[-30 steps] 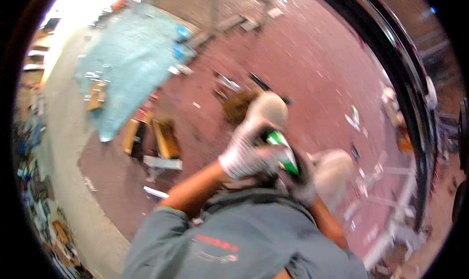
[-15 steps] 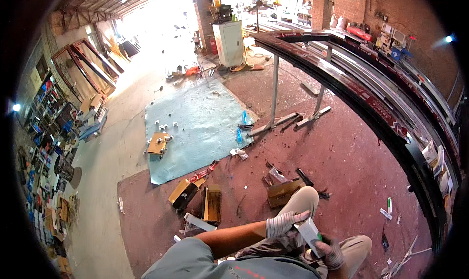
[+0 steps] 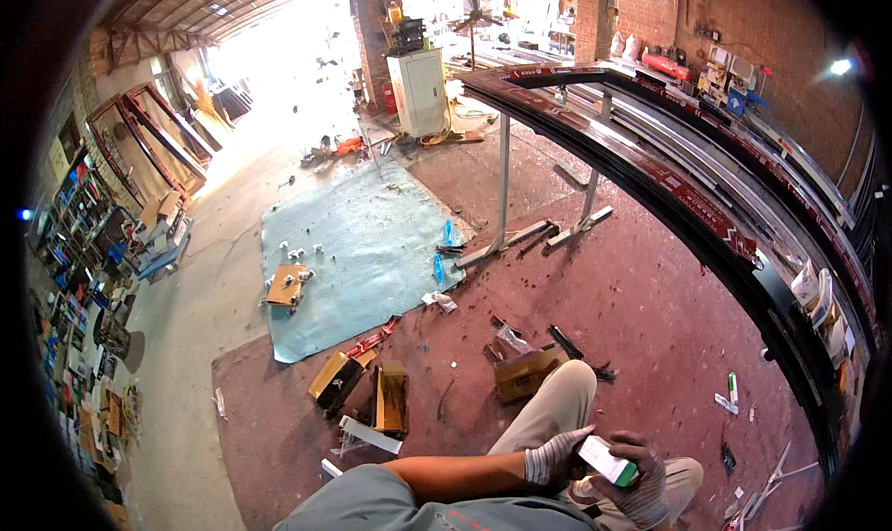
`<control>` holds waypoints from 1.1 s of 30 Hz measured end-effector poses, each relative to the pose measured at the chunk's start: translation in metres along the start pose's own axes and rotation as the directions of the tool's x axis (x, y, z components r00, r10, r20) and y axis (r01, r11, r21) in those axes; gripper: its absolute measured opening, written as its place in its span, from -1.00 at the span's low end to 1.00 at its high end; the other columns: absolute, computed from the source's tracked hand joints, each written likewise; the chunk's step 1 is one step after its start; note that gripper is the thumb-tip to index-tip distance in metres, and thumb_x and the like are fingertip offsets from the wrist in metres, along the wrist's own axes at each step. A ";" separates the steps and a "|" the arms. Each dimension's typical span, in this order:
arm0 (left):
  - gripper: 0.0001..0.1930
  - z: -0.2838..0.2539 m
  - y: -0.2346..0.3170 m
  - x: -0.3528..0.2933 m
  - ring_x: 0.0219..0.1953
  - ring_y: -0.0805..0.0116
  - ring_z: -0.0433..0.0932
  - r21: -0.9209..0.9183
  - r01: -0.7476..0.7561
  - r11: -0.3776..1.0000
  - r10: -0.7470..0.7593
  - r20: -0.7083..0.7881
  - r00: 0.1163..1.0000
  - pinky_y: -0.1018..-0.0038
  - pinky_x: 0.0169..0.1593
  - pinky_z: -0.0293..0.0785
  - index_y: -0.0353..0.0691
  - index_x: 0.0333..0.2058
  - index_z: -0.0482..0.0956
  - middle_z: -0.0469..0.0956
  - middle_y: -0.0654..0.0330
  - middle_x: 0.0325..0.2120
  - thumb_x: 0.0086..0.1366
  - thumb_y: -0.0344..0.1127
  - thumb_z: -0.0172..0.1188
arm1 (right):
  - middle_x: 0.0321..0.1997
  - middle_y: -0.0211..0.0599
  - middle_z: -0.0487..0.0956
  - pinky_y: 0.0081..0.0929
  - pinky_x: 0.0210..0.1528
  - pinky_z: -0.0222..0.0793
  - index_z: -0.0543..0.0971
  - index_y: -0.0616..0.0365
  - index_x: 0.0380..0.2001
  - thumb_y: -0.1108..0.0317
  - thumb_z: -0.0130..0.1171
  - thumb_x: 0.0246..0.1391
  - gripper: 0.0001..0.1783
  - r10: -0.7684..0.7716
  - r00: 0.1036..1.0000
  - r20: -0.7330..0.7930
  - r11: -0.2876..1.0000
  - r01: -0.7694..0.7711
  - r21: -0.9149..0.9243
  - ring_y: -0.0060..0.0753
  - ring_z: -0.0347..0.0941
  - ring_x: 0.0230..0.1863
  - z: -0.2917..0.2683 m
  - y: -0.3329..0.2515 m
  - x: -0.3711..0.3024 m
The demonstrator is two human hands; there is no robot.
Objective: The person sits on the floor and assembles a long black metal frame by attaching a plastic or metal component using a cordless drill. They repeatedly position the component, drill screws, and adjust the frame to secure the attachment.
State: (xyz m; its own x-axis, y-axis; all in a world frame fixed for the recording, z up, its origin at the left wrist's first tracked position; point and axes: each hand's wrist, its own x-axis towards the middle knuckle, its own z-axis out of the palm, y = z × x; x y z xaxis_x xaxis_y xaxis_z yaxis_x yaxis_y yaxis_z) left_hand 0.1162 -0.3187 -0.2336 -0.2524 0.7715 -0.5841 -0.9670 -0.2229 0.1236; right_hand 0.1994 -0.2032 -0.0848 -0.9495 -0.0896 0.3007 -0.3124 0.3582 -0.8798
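A small white box with a green end (image 3: 606,460) is held between my two gloved hands, above my lap. My left hand (image 3: 555,454), in a striped knit glove, grips the box's left end with the thumb along its top. My right hand (image 3: 643,480), in a glove with dark fingers, wraps round the right side near the green end. The fingers beneath the box are hidden. Just past my knee lies an opened cardboard box (image 3: 530,373) on the red floor covering.
Two more opened cardboard boxes (image 3: 392,396) and a white strip (image 3: 370,435) lie to the left. Farther off, a blue mat (image 3: 358,262) carries small white parts and a cardboard piece (image 3: 286,285). A long dark frame (image 3: 650,183) on metal stands curves along the right.
The white box has turned from steeply slanted to flatter, its green end now toward the lower right. My right hand has come up round it. The view has shifted slightly.
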 end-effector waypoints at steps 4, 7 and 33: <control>-0.57 -0.007 -0.001 -0.014 -0.29 0.26 0.61 -0.011 0.256 0.967 -0.224 0.448 0.865 0.32 -0.10 0.53 -0.19 -0.27 0.55 0.64 0.18 -0.35 0.38 0.09 -0.01 | -0.11 -0.13 0.61 -0.26 -0.06 0.47 0.47 0.15 -0.05 0.45 0.46 -0.21 -0.42 -0.092 0.995 0.031 0.992 0.095 -0.078 -0.11 0.55 -0.10 0.006 -0.003 -0.006; -0.60 -0.015 -0.017 -0.007 -0.22 0.34 0.60 0.048 0.173 0.984 -0.174 0.478 0.861 0.39 -0.16 0.53 -0.17 -0.12 0.52 0.63 0.19 -0.24 0.40 0.05 -0.05 | -0.17 -0.15 0.62 -0.28 -0.11 0.49 0.50 0.17 -0.10 0.42 0.45 -0.19 -0.48 0.040 0.999 0.002 0.992 -0.040 -0.120 -0.14 0.57 -0.19 0.010 -0.001 -0.014; -0.36 -0.014 -0.009 -0.017 -0.11 0.39 0.48 0.426 0.099 0.900 -0.288 0.409 0.866 0.50 -0.09 0.49 -0.38 0.21 0.26 0.50 0.08 -0.06 0.33 -0.04 0.14 | -0.29 -0.15 0.58 -0.27 -0.16 0.49 0.50 0.30 -0.13 0.07 0.02 0.18 -0.55 0.743 0.486 -0.460 0.420 0.198 0.886 -0.25 0.53 -0.29 -0.034 0.118 -0.067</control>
State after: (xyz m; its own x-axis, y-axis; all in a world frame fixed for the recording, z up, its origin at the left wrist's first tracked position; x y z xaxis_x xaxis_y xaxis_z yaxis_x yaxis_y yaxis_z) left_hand 0.1300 -0.3379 -0.2358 0.0461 0.9759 -0.2133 -0.9095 0.1293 0.3950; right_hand 0.2272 -0.1237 -0.1963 -0.6801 0.6505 -0.3380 -0.3448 -0.6907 -0.6356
